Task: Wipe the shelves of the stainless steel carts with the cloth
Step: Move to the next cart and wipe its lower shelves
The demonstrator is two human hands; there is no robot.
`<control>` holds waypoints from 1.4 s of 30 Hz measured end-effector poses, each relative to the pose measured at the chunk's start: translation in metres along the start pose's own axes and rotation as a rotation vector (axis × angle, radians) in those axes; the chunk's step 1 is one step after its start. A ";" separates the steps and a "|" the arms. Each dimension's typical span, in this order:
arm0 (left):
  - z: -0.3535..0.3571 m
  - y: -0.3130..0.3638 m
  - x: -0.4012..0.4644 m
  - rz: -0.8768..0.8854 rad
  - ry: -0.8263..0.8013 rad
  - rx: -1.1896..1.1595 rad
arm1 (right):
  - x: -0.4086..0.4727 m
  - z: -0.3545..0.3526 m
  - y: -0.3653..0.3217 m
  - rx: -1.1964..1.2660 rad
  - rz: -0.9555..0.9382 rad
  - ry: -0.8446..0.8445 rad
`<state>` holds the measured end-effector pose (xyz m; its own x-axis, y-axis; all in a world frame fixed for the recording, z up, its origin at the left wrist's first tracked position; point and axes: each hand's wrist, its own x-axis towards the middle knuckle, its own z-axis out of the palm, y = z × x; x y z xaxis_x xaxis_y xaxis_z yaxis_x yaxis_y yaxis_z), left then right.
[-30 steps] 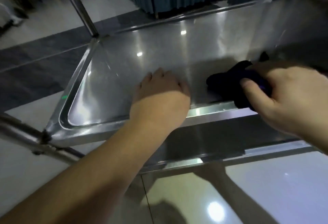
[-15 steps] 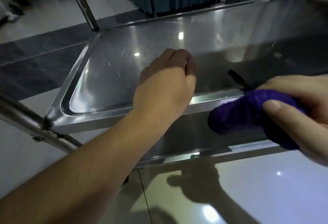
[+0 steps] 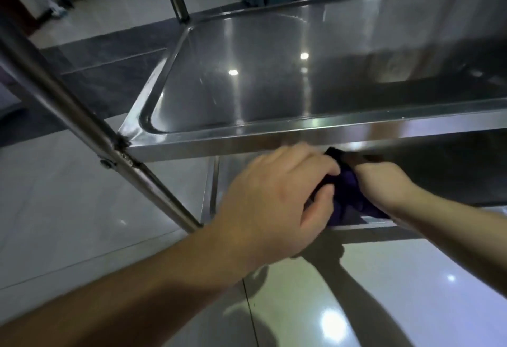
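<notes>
- Below the near rim of the shiny stainless steel cart shelf (image 3: 274, 77), a crumpled dark purple cloth (image 3: 348, 195) is hanging bunched between two hands, just in front of the lower steel shelf (image 3: 452, 171).
- Looking soft and thick, the cloth is showing deep folds, almost black at its top corner and clearer violet in the middle.
- On the left, the left hand (image 3: 277, 198) is curling its fingers and thumb round the cloth's near-left side, pinching the fabric.
- On the right, the right hand (image 3: 381, 179) is gripping the cloth's far-right side, its fingers mostly hidden behind the fabric.
- At the left, a slanted round steel cart post (image 3: 82, 116) is meeting the upper shelf's near-left corner.
- Across the upper shelf, ceiling lights are glinting as small bright spots on its smooth recessed surface.
- Beneath everything, a glossy pale tiled floor (image 3: 68, 209) is reflecting the arms' shadows.
</notes>
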<state>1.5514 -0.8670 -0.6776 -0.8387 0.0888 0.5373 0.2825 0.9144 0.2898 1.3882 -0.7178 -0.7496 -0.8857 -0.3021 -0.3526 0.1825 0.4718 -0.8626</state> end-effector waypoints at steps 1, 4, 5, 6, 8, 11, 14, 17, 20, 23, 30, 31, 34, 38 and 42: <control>0.006 -0.008 -0.018 -0.022 -0.043 0.018 | 0.009 0.007 0.000 0.025 0.006 0.044; 0.019 -0.030 -0.062 -0.155 -0.224 0.096 | 0.028 0.027 -0.009 -0.075 -0.071 0.103; 0.022 -0.036 -0.074 -0.218 -0.267 0.098 | 0.032 0.034 -0.010 -0.109 -0.094 0.118; 0.026 -0.042 -0.086 -0.278 -0.295 0.091 | 0.035 0.042 -0.009 -0.129 -0.107 0.126; 0.034 -0.054 -0.106 -0.386 -0.360 0.097 | 0.036 0.060 -0.005 -0.114 -0.127 0.171; 0.044 -0.070 -0.132 -0.527 -0.404 0.089 | 0.035 0.083 -0.004 -0.110 -0.176 0.285; 0.045 -0.087 -0.151 -0.630 -0.420 0.060 | 0.029 0.111 0.007 -0.233 -0.334 0.307; 0.041 -0.101 -0.166 -0.739 -0.434 0.029 | 0.018 0.150 0.045 -0.437 -0.490 0.262; 0.033 -0.118 -0.184 -0.935 -0.456 0.102 | 0.003 0.184 0.082 -0.795 -0.660 0.151; 0.022 -0.137 -0.189 -1.305 -0.273 -0.128 | -0.002 0.195 0.090 -0.961 -0.712 0.112; 0.026 -0.163 -0.164 -1.162 0.099 -0.607 | 0.009 0.220 0.063 -0.902 -0.617 -0.201; 0.027 -0.164 -0.160 -1.136 0.143 -0.647 | 0.010 0.226 0.059 -0.904 -0.632 -0.258; 0.033 -0.162 -0.154 -1.118 0.286 -0.795 | 0.011 0.243 0.049 -0.896 -0.685 -0.386; 0.039 -0.161 -0.149 -1.154 0.356 -0.803 | 0.027 0.266 0.035 -0.935 -0.751 -0.429; 0.044 -0.166 -0.151 -1.175 0.366 -0.743 | 0.060 0.289 0.021 -0.966 -0.797 -0.254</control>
<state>1.6104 -1.0147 -0.8415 -0.6200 -0.7675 -0.1628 -0.2082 -0.0391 0.9773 1.4622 -0.9658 -0.8937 -0.4805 -0.8769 -0.0128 -0.8372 0.4629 -0.2912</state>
